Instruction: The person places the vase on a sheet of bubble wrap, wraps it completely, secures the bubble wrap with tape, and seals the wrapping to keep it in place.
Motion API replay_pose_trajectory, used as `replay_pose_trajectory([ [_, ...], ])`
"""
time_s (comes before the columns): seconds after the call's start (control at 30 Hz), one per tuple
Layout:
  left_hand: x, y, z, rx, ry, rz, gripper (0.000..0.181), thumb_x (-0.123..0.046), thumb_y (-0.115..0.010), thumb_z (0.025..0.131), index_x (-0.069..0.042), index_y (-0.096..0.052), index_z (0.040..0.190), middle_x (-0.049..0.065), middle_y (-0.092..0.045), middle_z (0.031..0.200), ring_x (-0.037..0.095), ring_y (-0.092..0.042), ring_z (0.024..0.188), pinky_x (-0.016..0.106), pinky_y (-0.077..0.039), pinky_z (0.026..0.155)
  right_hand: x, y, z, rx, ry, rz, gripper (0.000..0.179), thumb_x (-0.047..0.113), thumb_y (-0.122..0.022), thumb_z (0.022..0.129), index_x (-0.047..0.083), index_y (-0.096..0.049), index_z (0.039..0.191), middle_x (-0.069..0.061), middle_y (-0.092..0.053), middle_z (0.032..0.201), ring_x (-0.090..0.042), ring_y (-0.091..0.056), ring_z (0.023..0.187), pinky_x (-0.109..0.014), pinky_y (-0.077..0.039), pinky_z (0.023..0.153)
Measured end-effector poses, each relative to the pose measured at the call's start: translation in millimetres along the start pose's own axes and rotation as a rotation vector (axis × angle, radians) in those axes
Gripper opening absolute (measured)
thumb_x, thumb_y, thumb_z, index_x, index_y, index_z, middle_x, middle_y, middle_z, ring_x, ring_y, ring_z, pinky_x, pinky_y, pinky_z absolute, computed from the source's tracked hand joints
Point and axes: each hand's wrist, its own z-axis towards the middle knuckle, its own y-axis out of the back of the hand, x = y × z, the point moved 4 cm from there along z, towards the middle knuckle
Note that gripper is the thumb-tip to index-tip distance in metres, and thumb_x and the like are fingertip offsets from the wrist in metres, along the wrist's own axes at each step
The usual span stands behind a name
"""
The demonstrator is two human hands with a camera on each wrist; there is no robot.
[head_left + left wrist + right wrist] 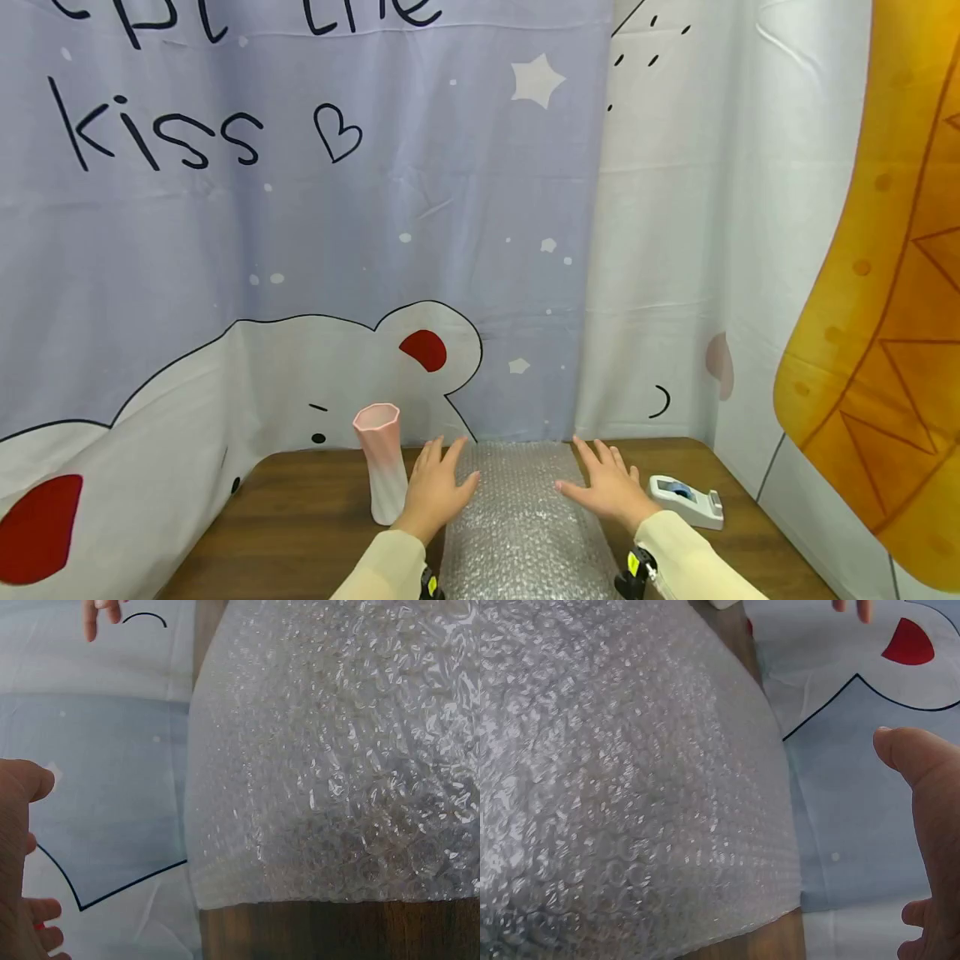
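A sheet of clear bubble wrap [525, 525] lies lengthwise along the middle of the wooden table and fills much of both wrist views. My left hand [438, 492] is held at its left edge, fingers spread and holding nothing. On the opposite side my right hand [609, 487] is raised in the same way, fingers apart, with nothing in it. A pink-and-white vase [381, 467] stands upright just left of my left hand. Right of my right hand sits a white tape dispenser [686, 502] with a roll of tape in it.
The wooden table [300, 508] has rounded far corners. Close behind it hangs a printed curtain [420, 208], with lettering, stars and cartoon figures, which also runs along both sides.
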Motion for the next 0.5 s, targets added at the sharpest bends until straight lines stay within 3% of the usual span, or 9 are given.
replay_pose_trajectory([
  [0.13, 1.8, 3.6, 1.7, -0.057, -0.031, -0.005, 0.061, -0.038, -0.068, 0.094, -0.016, -0.05, 0.149, 0.025, -0.043, 0.15, 0.047, -0.035, 0.142, 0.062, -0.03, 0.113, -3, -2, -1.5, 0.009, -0.011, 0.004, 0.101, 0.076, -0.057, 0.085, 0.018, -0.025, 0.162, -0.029, -0.022, 0.161, -0.058, -0.012, 0.146, -0.083, -0.009, 0.104],
  [0.37, -3.2, 15.1, 5.8, -0.202, -0.234, 0.167, 0.06, -0.031, -0.076, 0.088, -0.019, -0.055, 0.144, 0.021, -0.048, 0.147, 0.045, -0.037, 0.142, 0.058, -0.032, 0.114, -7, -3, -4.0, -0.001, -0.01, -0.01, 0.101, 0.076, -0.057, 0.085, 0.017, -0.025, 0.161, -0.031, -0.025, 0.159, -0.059, -0.015, 0.145, -0.083, -0.011, 0.104],
  [0.5, -7.0, 25.3, 9.2, -0.292, -0.291, 0.191, 0.06, -0.026, -0.077, 0.087, -0.019, -0.056, 0.143, 0.02, -0.049, 0.146, 0.045, -0.038, 0.141, 0.059, -0.035, 0.112, -10, -5, -7.6, -0.003, -0.02, -0.01, 0.1, 0.074, -0.058, 0.086, 0.016, -0.027, 0.161, -0.031, -0.026, 0.159, -0.059, -0.016, 0.145, -0.082, -0.012, 0.104],
])
